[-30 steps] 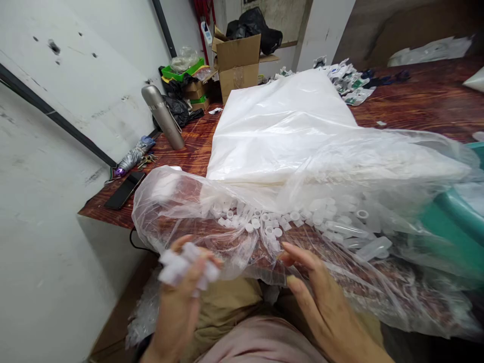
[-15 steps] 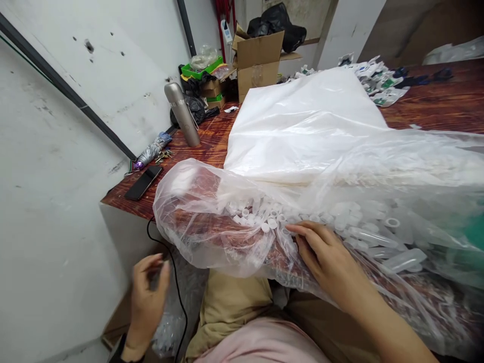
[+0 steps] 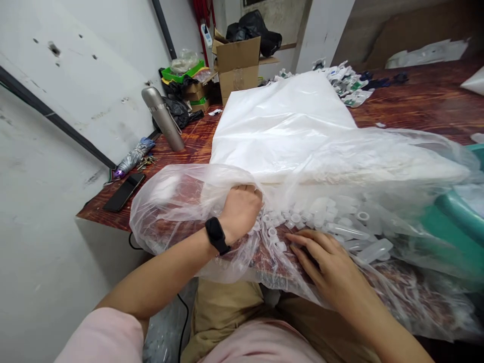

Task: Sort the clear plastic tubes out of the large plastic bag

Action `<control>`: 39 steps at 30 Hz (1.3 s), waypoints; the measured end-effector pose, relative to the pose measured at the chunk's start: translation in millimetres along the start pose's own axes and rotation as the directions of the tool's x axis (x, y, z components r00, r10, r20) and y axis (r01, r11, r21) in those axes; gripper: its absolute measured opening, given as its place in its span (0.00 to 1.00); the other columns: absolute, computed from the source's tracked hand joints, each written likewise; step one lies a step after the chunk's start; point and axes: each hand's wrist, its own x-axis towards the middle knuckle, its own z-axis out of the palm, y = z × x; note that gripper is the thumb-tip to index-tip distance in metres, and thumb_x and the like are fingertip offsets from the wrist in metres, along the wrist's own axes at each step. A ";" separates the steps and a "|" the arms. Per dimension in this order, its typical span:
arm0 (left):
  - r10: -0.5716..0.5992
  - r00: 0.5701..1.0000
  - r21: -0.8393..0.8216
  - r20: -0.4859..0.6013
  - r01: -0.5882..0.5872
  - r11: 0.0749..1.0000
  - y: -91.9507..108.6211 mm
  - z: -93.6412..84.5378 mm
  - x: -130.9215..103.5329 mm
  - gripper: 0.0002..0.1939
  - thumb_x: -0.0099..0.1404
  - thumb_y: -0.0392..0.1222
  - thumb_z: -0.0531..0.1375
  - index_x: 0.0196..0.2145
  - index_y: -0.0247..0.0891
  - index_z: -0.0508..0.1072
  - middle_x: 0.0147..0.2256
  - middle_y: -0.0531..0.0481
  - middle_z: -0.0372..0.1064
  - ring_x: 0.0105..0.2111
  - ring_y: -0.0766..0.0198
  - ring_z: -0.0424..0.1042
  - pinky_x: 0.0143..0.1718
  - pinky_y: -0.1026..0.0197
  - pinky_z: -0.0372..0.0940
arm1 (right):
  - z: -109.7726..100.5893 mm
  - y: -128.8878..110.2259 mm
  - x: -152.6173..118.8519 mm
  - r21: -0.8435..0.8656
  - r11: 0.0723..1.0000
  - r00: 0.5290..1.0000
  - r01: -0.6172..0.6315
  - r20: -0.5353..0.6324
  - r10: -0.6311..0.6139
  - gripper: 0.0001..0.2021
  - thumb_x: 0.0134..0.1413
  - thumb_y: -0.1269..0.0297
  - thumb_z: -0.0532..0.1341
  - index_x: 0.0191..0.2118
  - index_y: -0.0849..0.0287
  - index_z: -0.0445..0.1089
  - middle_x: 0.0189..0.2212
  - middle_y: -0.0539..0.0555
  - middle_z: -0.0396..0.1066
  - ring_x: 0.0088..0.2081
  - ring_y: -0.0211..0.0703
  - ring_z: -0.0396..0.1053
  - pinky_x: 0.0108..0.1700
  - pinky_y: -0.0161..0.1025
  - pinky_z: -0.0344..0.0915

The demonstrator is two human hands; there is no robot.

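A clear plastic bag (image 3: 177,176) lies spread along the table's front edge, with small white plastic caps (image 3: 297,218) and translucent plastic tubes (image 3: 348,231) in it. My left hand (image 3: 242,209), with a black watch (image 3: 217,235) on its wrist, reaches over the left part of the bag beside the caps. Its fingers are curled and their tips are hidden, so what they hold does not show. Just in front of the caps, my right hand (image 3: 327,257) lies low over the bag, fingers stretched to the left and thumb a little apart.
Behind the bag lies a white plastic sheet (image 3: 280,121). A steel flask (image 3: 163,118), a phone (image 3: 124,192), keys (image 3: 146,161) and a folded umbrella (image 3: 134,155) are at the left. A cardboard box (image 3: 239,65) stands farther back. The teal tub (image 3: 446,227) is at the right.
My left hand has come up from beside the table's left front edge and over the bag to the caps. My right hand stays near the caps. The view has shifted rightward.
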 end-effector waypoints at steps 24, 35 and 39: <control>0.043 0.999 -0.728 0.022 -0.014 0.685 34.5 -19.9 -88.2 0.11 0.77 0.43 0.63 0.54 0.41 0.77 0.48 0.46 0.80 0.50 0.56 0.78 0.54 0.56 0.70 | -25.1 -36.5 -3.4 0.474 0.856 0.948 -0.207 -0.118 0.295 0.11 0.69 0.61 0.66 0.54 0.41 0.78 0.47 0.52 0.79 0.49 0.47 0.78 0.54 0.44 0.77; -0.310 0.883 -0.806 0.352 0.117 -0.580 75.5 -1.8 -88.0 0.22 0.66 0.51 0.75 0.45 0.41 0.68 0.45 0.45 0.85 0.42 0.62 0.82 0.48 0.59 0.72 | -8.7 -59.5 -15.8 0.556 0.753 0.858 -0.351 -0.130 0.497 0.12 0.69 0.59 0.67 0.55 0.46 0.77 0.49 0.54 0.79 0.47 0.47 0.80 0.51 0.47 0.79; -0.327 0.877 -0.784 0.351 0.084 -0.616 83.5 1.1 -92.9 0.21 0.66 0.53 0.75 0.45 0.41 0.72 0.46 0.46 0.85 0.45 0.60 0.82 0.50 0.59 0.72 | -8.8 -69.6 -14.6 0.560 0.771 0.861 -0.303 -0.187 0.474 0.12 0.68 0.62 0.67 0.55 0.46 0.76 0.48 0.54 0.80 0.47 0.48 0.80 0.51 0.49 0.79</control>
